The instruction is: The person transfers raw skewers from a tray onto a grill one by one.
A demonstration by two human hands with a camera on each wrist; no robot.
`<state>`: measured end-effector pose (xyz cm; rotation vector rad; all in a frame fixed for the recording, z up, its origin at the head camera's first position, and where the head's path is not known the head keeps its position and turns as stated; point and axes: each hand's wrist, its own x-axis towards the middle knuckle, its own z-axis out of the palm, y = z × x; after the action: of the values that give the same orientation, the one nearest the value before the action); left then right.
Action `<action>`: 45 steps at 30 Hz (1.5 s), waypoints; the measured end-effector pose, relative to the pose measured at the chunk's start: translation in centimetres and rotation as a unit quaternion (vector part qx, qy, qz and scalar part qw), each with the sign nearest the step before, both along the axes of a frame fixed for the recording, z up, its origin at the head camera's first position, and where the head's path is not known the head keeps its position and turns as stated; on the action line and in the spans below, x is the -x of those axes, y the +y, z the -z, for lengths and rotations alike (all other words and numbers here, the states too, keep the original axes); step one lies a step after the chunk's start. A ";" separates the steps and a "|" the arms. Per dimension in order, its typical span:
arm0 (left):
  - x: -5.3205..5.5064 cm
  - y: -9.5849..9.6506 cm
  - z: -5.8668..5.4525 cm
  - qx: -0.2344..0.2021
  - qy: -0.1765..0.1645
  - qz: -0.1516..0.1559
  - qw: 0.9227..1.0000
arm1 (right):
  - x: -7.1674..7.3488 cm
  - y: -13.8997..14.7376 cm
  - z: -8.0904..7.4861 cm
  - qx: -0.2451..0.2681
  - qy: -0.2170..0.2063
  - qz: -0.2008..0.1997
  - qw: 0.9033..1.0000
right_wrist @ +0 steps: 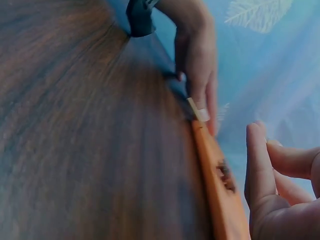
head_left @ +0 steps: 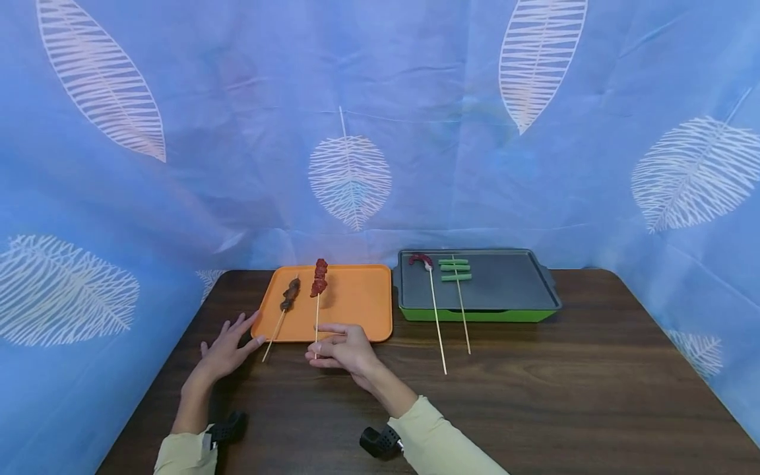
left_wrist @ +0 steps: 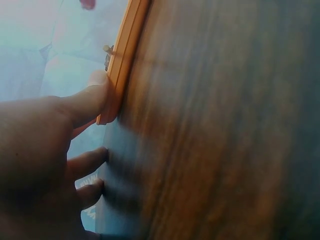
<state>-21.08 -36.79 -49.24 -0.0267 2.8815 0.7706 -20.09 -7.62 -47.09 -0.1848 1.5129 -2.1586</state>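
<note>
My right hand [head_left: 351, 353] pinches the lower part of a wooden stick between thumb and fingers. Red meat chunks top this skewer [head_left: 319, 280], which overlaps the orange tray [head_left: 359, 305] in the head view. My left hand [head_left: 222, 355] is at the tray's front left corner, fingers spread, with its thumb [left_wrist: 90, 100] against the edge. Beside that thumb, a brown skewer [head_left: 289, 295] lies slanted on the tray, its stick reaching past the front rim. The right wrist view shows my right hand [right_wrist: 280, 200] close up, with its fingertips together.
To the tray's right is a grill with a dark plate [head_left: 499, 284] and green base. A dark red, curled skewer [head_left: 421, 259] and a skewer of green pieces [head_left: 455, 268] lie on it, sticks overhanging the front. Blue leaf-patterned cloth hangs behind the dark wooden table [head_left: 534, 402].
</note>
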 end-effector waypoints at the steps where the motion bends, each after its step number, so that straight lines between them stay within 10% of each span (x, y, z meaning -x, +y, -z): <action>1: 0.2 0.1 0.0 -0.001 0.001 0.002 1.000 | -0.1 0.4 -0.3 0.000 0.008 0.000 1.000; 21: 0.0 -0.3 0.0 -0.005 0.000 0.000 1.000 | -2.6 8.7 -4.8 -0.007 0.067 0.000 0.998; 45: 0.2 -0.1 0.1 -0.014 -0.004 0.007 1.000 | -4.3 20.2 -5.5 -0.070 0.088 0.041 0.993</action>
<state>-21.33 -36.92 -49.29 -0.0069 2.8603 0.8073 -15.82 12.63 -41.57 -0.2753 1.7938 -2.1362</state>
